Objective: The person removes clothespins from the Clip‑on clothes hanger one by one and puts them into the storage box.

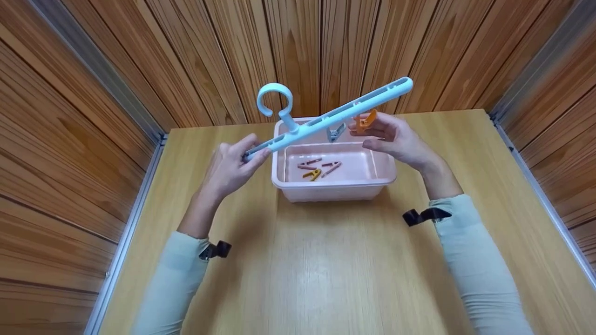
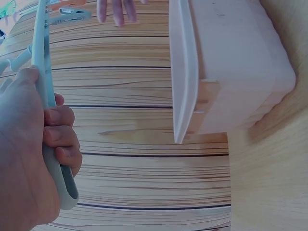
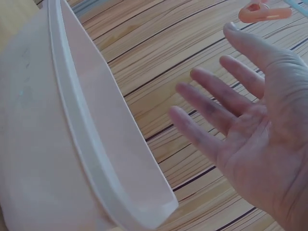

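A light blue hanger [image 1: 326,118] is held tilted above the pink bin, its right end higher. The left hand [image 1: 226,167] grips its lower left end; the left wrist view shows the fingers curled round the bar [image 2: 44,91]. An orange clip [image 1: 366,122] and a grey-blue clip [image 1: 335,133] hang from the bar's underside. Beside the orange clip is the right hand [image 1: 396,139]. In the right wrist view that hand [image 3: 240,115] has spread fingers and an empty palm, apart from the orange clip [image 3: 264,14].
The pink bin [image 1: 333,191] stands on the wooden table [image 1: 307,260] near the back wooden wall [image 1: 298,56]. Inside it lie a yellow clip [image 1: 313,174] and two pinkish clips [image 1: 331,168]. Metal rails run along both side edges of the table.
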Demonstrator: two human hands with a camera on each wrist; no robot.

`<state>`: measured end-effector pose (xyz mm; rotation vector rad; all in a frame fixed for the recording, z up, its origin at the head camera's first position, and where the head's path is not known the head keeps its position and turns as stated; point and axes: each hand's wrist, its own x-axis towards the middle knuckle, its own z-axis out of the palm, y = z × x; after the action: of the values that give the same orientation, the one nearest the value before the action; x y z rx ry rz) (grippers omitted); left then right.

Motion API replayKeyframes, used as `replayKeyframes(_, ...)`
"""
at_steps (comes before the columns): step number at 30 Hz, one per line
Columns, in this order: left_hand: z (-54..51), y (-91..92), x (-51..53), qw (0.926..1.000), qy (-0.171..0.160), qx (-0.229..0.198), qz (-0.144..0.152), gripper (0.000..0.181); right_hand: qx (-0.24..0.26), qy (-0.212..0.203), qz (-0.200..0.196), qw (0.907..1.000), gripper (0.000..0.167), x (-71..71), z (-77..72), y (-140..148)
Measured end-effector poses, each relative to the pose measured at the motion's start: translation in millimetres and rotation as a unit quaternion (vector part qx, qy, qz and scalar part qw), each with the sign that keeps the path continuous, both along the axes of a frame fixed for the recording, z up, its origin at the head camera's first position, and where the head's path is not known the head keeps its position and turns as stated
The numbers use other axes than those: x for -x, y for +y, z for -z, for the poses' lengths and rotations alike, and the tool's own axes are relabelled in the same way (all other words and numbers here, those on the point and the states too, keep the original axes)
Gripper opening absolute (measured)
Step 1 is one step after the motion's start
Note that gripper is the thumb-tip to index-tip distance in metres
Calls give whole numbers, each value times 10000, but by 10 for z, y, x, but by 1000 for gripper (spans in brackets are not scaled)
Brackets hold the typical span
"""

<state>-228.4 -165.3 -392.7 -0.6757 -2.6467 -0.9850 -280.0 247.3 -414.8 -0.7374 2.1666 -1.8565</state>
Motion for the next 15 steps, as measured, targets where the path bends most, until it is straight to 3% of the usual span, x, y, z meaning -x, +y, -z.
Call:
replayKeyframes(4, -51, 10, 8, 10000, 32, -19, -71, 29, 640, 189, -43, 9978, 53, -84, 74, -54)
replayKeyframes(9, -90, 56, 15, 10000, 28, 71, -16, 29, 1426, 662, 170, 9874, 49, -185, 119, -135)
replayKeyframes(15, -17, 117, 7, 9995, 128, 276, 99, 31, 1705, 1024, 420, 9791, 45, -270, 116, -214)
